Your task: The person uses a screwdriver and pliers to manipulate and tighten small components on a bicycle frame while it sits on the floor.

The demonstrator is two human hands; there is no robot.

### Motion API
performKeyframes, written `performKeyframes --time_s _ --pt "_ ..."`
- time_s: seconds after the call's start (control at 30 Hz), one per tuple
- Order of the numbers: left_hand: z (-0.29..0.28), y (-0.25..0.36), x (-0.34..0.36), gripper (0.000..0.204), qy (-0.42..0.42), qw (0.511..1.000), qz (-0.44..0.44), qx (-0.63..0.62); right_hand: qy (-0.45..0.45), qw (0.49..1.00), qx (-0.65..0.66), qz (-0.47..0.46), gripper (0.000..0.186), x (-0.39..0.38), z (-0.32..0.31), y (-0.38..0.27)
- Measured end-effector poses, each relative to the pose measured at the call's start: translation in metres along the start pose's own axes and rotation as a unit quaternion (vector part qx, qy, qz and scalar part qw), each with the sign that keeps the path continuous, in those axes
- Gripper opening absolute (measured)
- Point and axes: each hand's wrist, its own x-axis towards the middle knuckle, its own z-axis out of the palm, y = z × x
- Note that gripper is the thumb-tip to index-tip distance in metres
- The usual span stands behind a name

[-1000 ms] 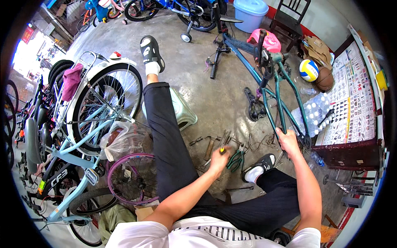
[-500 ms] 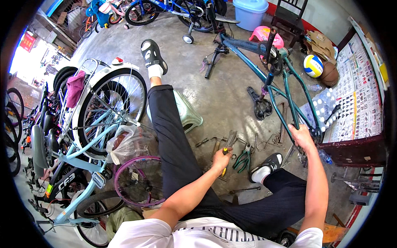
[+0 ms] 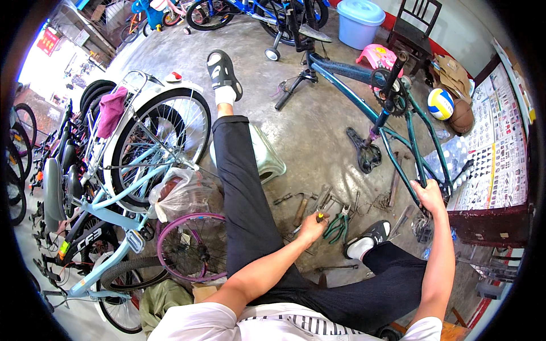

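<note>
A dark teal bike frame (image 3: 348, 94) stands upside down on the right, its black saddle (image 3: 364, 150) and handlebar (image 3: 289, 94) down at the floor. No rear wheel sits between its stays. My right hand (image 3: 430, 197) is closed around the rear end of the stays. My left hand (image 3: 311, 228) is closed on a slim tool with a yellow and black handle (image 3: 320, 216), apparently a screwdriver; my fingers hide most of it. Just right of this hand lie green-handled pliers (image 3: 339, 225). Other hand tools (image 3: 301, 210) lie on the floor beyond it.
Left of my leg are a light blue bicycle (image 3: 122, 207), a purple wheel rim (image 3: 192, 248) and a filled plastic bag (image 3: 185, 196). A pale green stool (image 3: 267, 153) stands behind my leg. Balls (image 3: 440, 104) and wrapped bottles (image 3: 446, 156) are at the right wall.
My view has shifted a little. My left hand, with the tool, has moved slightly closer to the pliers. The frame has tilted slightly while my right hand keeps hold of it.
</note>
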Motion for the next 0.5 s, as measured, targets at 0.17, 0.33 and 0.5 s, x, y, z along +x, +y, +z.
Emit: performKeyframes --time_s 0.17,0.33,0.5 --pt "-0.001 0.009 -0.006 0.034 -0.020 0.999 -0.028 0.017 0.096 0.975 -0.162 -0.120 0.044 -0.002 -0.006 -0.006" --pt "-0.002 0.000 -0.001 0.034 0.001 1.000 -0.023 -0.004 0.053 0.983 -0.130 -0.120 0.043 -0.017 0.000 -0.040" --pt "-0.010 -0.015 0.011 0.029 0.038 0.998 -0.033 -0.033 0.057 0.986 -0.085 -0.134 0.048 -0.046 0.045 -0.097"
